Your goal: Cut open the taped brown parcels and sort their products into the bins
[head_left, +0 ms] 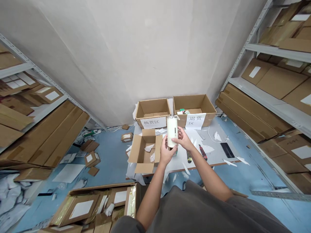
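A cream-white insulated bottle (171, 129) with a strap loop at its top is held upright above the table. My left hand (166, 152) grips it low on its left side, fingers wrapped round the base. From the right, my right hand (182, 139) closes on the bottle's lower half, thumb across the front. Just left of my hands stands an open cardboard box (136, 150) with scraps of white paper inside. Part of a small greenish item shows behind and below my hands, mostly hidden. Two utility knives, one yellow-black (189, 157) and one red (203, 152), lie right of the bottle.
Two labelled cardboard bins, left (153, 113) and right (205, 111), stand along the table's back. A phone (227, 150) and torn paper lie on the table's right. A large carton of parcels (73, 191) sits at lower left. Loaded shelves (274, 50) flank both sides.
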Motion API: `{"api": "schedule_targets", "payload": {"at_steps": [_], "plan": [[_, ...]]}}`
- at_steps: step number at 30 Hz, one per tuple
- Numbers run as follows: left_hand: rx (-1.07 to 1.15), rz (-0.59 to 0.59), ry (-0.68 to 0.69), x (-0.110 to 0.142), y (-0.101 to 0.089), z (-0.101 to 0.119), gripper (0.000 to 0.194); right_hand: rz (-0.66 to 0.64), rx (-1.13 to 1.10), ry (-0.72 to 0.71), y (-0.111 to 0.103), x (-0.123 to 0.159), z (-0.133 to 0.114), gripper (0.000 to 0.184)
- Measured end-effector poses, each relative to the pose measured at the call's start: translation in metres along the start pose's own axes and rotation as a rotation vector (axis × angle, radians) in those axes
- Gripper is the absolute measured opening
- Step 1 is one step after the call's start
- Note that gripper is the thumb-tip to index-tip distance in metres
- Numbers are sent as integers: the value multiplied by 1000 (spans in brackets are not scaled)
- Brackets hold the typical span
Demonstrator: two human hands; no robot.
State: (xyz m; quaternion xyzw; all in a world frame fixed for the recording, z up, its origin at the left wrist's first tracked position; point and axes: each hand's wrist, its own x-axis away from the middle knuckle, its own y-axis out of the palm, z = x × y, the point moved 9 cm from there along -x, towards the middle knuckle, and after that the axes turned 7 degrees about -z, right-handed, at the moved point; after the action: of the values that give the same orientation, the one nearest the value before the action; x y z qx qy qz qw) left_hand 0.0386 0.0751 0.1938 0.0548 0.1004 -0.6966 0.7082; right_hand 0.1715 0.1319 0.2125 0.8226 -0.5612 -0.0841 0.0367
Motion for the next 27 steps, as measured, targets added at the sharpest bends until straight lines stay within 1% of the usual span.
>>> {"api": "schedule_targets", "payload": {"at_steps": [2,3,6,8,11,20,27], "plan": [[57,-55,-31,0,3,-3,87,-33,-28,13,2,1,1,103],[41,-57,-44,0,2,-4,88,-23,-28,13,0,1,1,104],[-77,-1,-57,0,-5,-1,94,38,4,0,-6,2,3,108],[-114,18,-49,-1,-5,2,93,44,24,-5,-6,1,4,109],[-128,28,-39,-2,-5,4,85,31,25,-2,-5,1,4,108],[-146,24,-9,0,-5,6,86,25,12,6,-5,4,6,109],[-130,12,-5,3,-3,1,85,29,29,11,-9,7,7,95]]}}
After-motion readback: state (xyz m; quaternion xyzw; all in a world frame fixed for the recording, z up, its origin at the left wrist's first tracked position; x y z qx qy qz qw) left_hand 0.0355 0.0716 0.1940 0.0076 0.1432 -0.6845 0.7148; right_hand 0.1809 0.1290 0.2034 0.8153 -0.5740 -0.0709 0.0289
